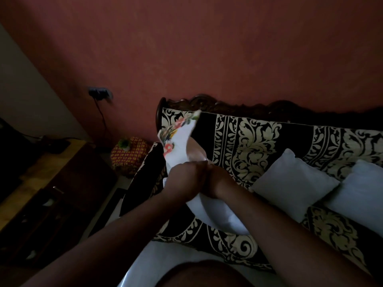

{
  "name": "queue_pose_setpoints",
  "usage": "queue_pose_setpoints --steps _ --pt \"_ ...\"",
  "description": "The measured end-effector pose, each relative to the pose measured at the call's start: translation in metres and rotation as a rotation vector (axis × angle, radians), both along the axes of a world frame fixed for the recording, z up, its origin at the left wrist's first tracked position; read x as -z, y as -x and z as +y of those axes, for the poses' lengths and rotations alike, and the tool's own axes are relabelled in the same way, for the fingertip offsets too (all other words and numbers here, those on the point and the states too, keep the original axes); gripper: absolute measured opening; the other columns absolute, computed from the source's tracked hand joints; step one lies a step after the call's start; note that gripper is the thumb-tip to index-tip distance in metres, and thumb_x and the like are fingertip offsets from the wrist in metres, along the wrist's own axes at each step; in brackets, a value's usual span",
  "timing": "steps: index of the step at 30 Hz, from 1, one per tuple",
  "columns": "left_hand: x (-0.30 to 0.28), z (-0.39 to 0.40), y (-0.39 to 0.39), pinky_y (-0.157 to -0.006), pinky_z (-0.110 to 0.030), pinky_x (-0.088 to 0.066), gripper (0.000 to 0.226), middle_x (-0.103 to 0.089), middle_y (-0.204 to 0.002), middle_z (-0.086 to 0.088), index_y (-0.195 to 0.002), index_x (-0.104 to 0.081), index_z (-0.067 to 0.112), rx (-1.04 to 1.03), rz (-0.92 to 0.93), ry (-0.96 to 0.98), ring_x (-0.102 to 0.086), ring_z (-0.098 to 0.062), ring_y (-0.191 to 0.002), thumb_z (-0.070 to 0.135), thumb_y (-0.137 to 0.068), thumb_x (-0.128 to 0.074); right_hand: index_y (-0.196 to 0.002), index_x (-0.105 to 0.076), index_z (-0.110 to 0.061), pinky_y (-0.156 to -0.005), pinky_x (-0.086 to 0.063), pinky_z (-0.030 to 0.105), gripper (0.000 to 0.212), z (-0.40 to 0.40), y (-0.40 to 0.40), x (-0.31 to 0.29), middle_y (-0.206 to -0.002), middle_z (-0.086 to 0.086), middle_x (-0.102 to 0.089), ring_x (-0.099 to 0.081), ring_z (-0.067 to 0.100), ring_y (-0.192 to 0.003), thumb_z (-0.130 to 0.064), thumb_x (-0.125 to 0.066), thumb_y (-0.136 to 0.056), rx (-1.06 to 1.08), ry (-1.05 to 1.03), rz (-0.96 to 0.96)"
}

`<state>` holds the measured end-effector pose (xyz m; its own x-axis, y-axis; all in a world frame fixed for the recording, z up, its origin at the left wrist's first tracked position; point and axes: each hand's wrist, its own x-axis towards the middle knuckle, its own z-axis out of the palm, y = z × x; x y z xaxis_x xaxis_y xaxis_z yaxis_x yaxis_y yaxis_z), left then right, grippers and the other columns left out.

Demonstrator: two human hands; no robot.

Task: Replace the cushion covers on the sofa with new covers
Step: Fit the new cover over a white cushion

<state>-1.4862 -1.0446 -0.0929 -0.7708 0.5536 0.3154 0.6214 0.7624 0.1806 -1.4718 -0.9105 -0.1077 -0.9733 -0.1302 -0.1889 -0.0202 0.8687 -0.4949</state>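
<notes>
Both hands meet over the sofa (259, 141): left hand (184, 179) and right hand (217, 181) each close their grip on the floral cover (178, 139), which rises toward eleven o'clock, probably to work it over a bare cushion (219, 216). Two bare cushions (294, 179) wait at three o'clock.

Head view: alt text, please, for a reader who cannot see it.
Both hands, left hand and right hand, grip a floral cushion cover over a white cushion above a black-and-cream patterned sofa. Two bare white cushions lie to the right.
</notes>
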Motion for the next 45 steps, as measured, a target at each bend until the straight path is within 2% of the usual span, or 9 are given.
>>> queue_pose_setpoints --steps 2,5,11,17,25,30,35,40,45 --pt "-0.004 -0.009 0.006 -0.066 -0.035 -0.053 0.042 -0.072 -0.098 -0.002 -0.123 -0.069 0.022 -0.008 0.128 -0.091 -0.07 -0.027 -0.083 0.047 -0.094 -0.049 -0.138 -0.053 -0.018 -0.098 -0.043 0.025 0.041 0.0 0.003 0.002 -0.138 0.011 -0.06 -0.057 0.026 -0.125 -0.037 -0.051 -0.101 0.108 0.094 0.028" --pt "0.0 -0.039 0.029 -0.083 -0.042 -0.046 0.06 -0.062 -0.119 0.0 -0.134 -0.055 0.024 -0.153 0.171 -0.042 -0.056 -0.025 -0.105 0.064 -0.09 -0.058 -0.118 -0.062 -0.028 -0.081 -0.055 0.038 0.049 0.012 0.005 0.002 -0.105 0.002 -0.072 -0.068 0.024 -0.095 -0.057 -0.069 -0.079 0.325 0.311 0.181" --pt "0.013 -0.053 0.038 -0.069 -0.037 -0.047 0.028 -0.07 -0.097 -0.005 -0.117 -0.057 0.023 0.008 -0.133 -0.226 -0.066 -0.033 -0.088 0.024 -0.089 -0.061 -0.112 -0.066 -0.02 -0.082 -0.053 0.03 0.052 0.022 0.013 -0.01 -0.106 -0.003 -0.071 -0.068 0.016 -0.098 -0.034 -0.085 -0.066 0.463 0.729 0.135" --pt "0.006 -0.034 0.005 -0.065 -0.039 -0.047 0.018 -0.062 -0.084 0.006 -0.105 -0.05 0.028 0.195 -0.363 -0.248 -0.064 -0.025 -0.08 0.042 -0.095 -0.054 -0.088 -0.063 -0.01 -0.047 -0.039 0.011 0.006 0.04 0.028 -0.022 -0.073 -0.003 -0.059 -0.055 0.014 -0.07 -0.007 -0.058 -0.09 0.67 0.793 0.102" --pt "0.013 -0.049 0.012 -0.101 -0.03 -0.037 0.126 -0.054 -0.133 -0.005 -0.146 -0.04 0.011 0.156 -0.242 -0.202 -0.05 -0.021 -0.122 0.087 -0.051 -0.074 -0.096 -0.065 -0.01 -0.073 -0.059 0.03 0.022 0.033 0.027 -0.017 -0.088 0.006 -0.074 -0.07 0.023 -0.086 0.006 -0.07 -0.081 0.576 1.347 0.087" --pt "0.006 -0.039 0.021 -0.076 -0.029 -0.049 0.09 -0.066 -0.11 0.007 -0.136 -0.045 0.039 0.169 -0.121 -0.217 -0.065 -0.015 -0.1 0.087 -0.063 -0.064 -0.117 -0.058 -0.011 -0.073 -0.059 0.03 0.047 0.028 0.028 -0.031 -0.096 0.005 -0.075 -0.072 0.019 -0.088 0.015 -0.067 -0.078 0.422 1.485 0.081" --pt "0.016 -0.039 0.035 -0.067 -0.025 -0.053 0.048 -0.077 -0.097 0.005 -0.119 -0.061 0.03 0.198 0.096 -0.279 -0.072 -0.016 -0.088 0.066 -0.088 -0.057 -0.122 -0.055 -0.009 -0.087 -0.056 0.035 0.051 0.05 0.033 -0.048 -0.108 0.012 -0.069 -0.066 0.027 -0.1 -0.009 -0.073 -0.074 0.282 1.489 0.02" --pt "0.016 -0.028 0.053 -0.057 -0.026 -0.039 0.027 -0.074 -0.074 -0.003 -0.077 -0.07 0.019 -0.099 0.056 -0.42 -0.07 -0.021 -0.072 0.043 -0.087 -0.075 -0.14 -0.052 -0.028 -0.109 -0.045 0.039 0.098 0.072 0.017 -0.051 -0.146 -0.002 -0.057 -0.054 0.016 -0.135 -0.086 -0.068 -0.062 0.257 1.377 0.105" --pt "-0.002 -0.022 0.076 -0.07 -0.033 -0.053 0.032 -0.077 -0.089 -0.002 -0.097 -0.072 0.021 -0.322 -0.209 -0.662 -0.072 -0.021 -0.087 0.052 -0.092 -0.066 -0.158 0.01 -0.038 -0.117 -0.027 0.031 0.156 0.029 -0.032 -0.001 -0.163 -0.021 -0.002 -0.013 0.005 -0.15 -0.099 -0.064 -0.035 0.324 0.818 0.157"
